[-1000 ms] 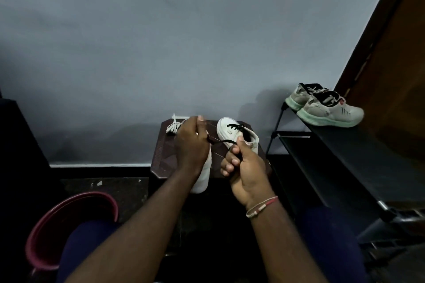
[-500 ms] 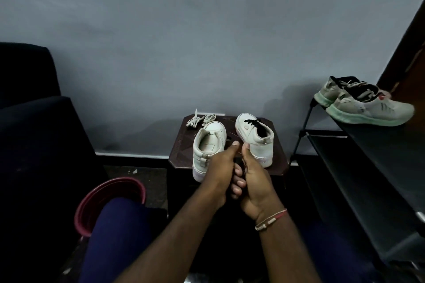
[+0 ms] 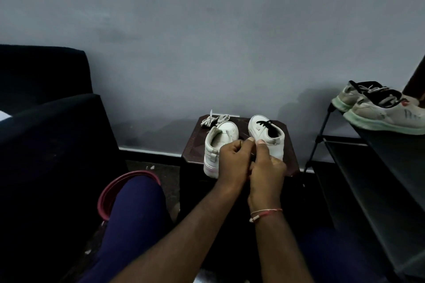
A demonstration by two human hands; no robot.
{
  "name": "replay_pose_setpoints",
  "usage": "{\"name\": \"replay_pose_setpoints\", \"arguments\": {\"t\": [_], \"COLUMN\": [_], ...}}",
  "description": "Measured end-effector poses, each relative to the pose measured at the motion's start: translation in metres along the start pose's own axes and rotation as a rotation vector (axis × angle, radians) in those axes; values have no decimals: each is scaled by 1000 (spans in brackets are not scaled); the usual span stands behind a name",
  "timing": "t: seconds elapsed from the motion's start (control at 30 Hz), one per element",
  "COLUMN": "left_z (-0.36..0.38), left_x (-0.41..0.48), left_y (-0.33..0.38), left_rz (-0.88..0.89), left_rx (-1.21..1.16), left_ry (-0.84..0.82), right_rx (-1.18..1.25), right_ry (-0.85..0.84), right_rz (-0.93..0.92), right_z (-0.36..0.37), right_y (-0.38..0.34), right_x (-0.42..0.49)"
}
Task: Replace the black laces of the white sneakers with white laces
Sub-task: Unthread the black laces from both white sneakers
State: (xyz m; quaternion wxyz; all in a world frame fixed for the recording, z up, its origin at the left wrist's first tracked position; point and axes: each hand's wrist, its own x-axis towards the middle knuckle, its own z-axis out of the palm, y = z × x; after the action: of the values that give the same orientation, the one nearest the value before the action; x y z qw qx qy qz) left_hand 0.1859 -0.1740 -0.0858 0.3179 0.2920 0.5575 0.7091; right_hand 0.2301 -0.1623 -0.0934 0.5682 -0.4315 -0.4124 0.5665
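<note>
Curled tight and pressed together, the grip of the left hand [image 3: 233,161] and right hand [image 3: 266,165] is clamped on what appears to be the loose black lace [image 3: 240,142], of which only a dark sliver shows between the fingers. A second ago that lace ran taut between the hands at the left sneaker [image 3: 218,142]. That shoe now stands unlaced on the desk [image 3: 193,147], and the hands have drawn back toward the body. The right sneaker [image 3: 266,135], just beside it, still carries its black lace [image 3: 266,124]. The white laces [image 3: 215,119] lie bundled at the desk's far left corner, untouched. By this reading, one of two black laces is out. The freed lace probably needs setting aside before the second shoe is stripped and relacing begins.
</note>
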Motion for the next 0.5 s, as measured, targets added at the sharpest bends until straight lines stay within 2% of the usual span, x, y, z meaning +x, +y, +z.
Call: {"name": "replay_pose_setpoints", "arguments": {"t": [0.13,0.2,0.3,0.4,0.43,0.5], "left_z": [-9,-11,-13,-15,-15,-17], "left_x": [2,4,3,1,5,10], "left_y": [4,6,4,-1,-3,-3], "left_rz": [49,71,99,154,140,7], "left_rx": [-8,-13,14,71,52,-76], "left_ry": [16,30,62,89,88,-18], "right_rx": [-114,-108,-77,77,113,129], "right_ry": [96,104,66,-52,-88,-121], "right_rz": [-293,-357,-224,-55,-24,16], "right_z": [10,12,13,16,19,25], "right_y": [6,6,3,-1,-1,0], "right_x": [-20,-22,-7,-9,-11,-12]}}
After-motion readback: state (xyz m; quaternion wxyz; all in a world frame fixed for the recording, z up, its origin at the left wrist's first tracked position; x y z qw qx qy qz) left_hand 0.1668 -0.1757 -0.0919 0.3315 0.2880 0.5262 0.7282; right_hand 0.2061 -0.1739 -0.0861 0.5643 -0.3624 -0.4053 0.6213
